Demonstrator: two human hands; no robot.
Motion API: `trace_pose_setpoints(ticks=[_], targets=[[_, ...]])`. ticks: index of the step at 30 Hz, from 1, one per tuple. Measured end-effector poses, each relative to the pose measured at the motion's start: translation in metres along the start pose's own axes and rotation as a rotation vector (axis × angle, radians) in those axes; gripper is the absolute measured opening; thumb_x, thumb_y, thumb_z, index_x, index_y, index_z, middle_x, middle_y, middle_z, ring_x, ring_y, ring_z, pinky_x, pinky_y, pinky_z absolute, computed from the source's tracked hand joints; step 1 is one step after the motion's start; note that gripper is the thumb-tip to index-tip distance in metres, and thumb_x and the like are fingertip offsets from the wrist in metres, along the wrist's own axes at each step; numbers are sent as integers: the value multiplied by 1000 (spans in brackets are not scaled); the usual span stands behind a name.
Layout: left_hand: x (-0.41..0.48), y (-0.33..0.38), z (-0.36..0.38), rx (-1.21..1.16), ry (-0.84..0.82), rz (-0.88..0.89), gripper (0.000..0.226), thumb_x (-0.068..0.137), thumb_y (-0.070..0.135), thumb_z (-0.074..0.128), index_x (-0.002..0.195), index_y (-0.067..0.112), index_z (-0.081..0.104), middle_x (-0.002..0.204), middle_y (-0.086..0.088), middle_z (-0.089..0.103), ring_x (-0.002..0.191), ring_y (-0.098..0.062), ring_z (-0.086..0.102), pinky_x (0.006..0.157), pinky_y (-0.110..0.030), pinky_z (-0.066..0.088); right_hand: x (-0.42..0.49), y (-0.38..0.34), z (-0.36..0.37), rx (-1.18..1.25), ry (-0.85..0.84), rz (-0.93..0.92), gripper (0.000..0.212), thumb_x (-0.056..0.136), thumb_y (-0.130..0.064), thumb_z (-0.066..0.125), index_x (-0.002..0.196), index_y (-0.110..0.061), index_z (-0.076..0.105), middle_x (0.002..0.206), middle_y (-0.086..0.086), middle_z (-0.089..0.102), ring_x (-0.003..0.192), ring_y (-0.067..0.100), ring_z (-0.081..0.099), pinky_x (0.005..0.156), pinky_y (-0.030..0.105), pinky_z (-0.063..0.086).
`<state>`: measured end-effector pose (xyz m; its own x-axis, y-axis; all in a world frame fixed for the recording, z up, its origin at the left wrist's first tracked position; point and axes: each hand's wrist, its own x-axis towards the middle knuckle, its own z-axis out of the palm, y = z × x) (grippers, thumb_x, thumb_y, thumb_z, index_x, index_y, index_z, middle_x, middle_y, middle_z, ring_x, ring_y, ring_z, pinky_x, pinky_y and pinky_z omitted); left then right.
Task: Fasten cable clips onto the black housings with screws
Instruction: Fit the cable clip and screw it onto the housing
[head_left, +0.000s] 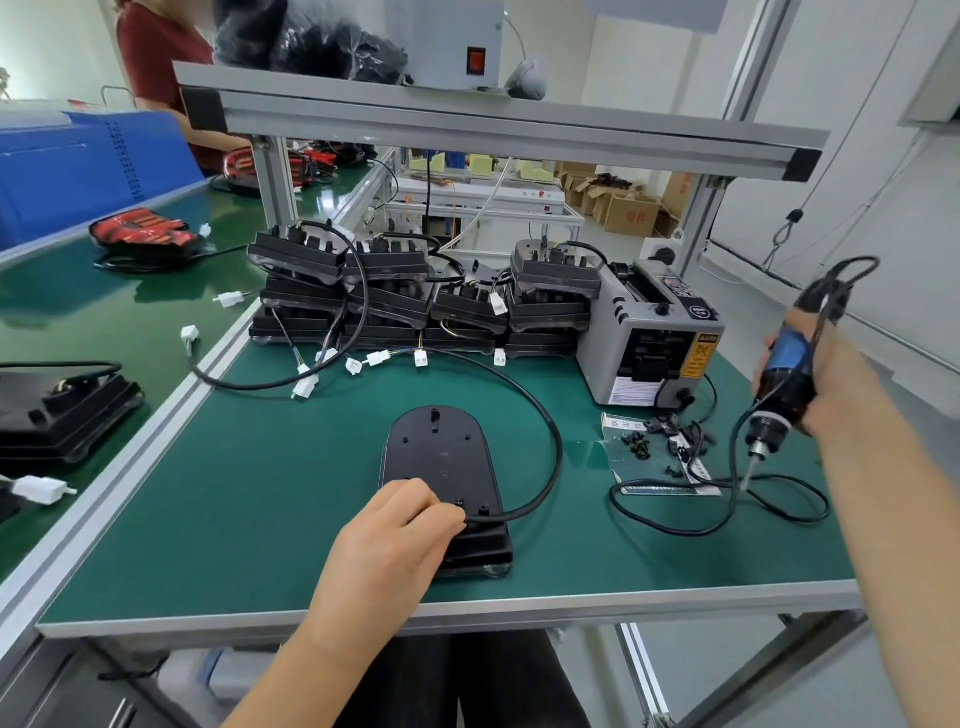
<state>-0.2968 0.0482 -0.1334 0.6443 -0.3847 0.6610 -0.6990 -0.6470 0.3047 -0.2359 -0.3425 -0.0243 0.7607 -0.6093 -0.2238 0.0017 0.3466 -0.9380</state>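
Green mat: left hand pinches a black cable on the black oval plastic housing beneath, likely light, rigid, best pinned there; right hand grips a blue-black screwdriver.

We cannot see the near-left corner of the housing under our left hand; right of the housing, small black parts are too tiny for us to tell apart.

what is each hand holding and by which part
Right hand grips the electric screwdriver round its blue-black body. Left hand lies curled on the near end of the black housing at the cable; any pinch is hidden.
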Motion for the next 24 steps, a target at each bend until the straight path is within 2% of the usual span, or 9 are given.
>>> trace_pose_setpoints(ticks=[3,9,13,17,24], targets=[[0,0,0,3,0,3,15,72,-2,78,75,9,69,71,-1,55,66,-21,56,52,-33,50,-35,-5,32,191,-133,-26,29,80,-36,70,88,-12,57,57,0,63,48,12,61,50,21,53],[0,1,-1,2,-9,-9,15,73,-2,77,75,10,68,71,0,54,67,-20,55,51,-31,49,-98,22,106,357,-380,-125,27,82,-31,69,95,-11,56,63,0,61,52,12,57,52,24,51],[0,0,-1,1,-12,-13,16,73,-2,78,74,11,68,70,0,53,66,-20,55,49,-31,49,-125,48,142,343,-527,-209,16,88,-24,63,92,-11,54,65,0,57,52,11,53,51,24,49],[0,-1,1,-5,-14,-17,19,70,-4,79,74,11,68,70,0,53,66,-20,55,47,-31,49,-138,65,163,352,-646,-242,18,82,-24,64,88,-11,53,62,2,54,48,14,51,49,24,47],[0,-3,3,-1,-10,-10,19,70,-3,79,75,11,68,72,0,54,67,-20,56,49,-31,49,-137,76,179,281,-688,-308,18,84,-24,62,90,-9,55,59,2,56,46,16,52,48,26,46]])
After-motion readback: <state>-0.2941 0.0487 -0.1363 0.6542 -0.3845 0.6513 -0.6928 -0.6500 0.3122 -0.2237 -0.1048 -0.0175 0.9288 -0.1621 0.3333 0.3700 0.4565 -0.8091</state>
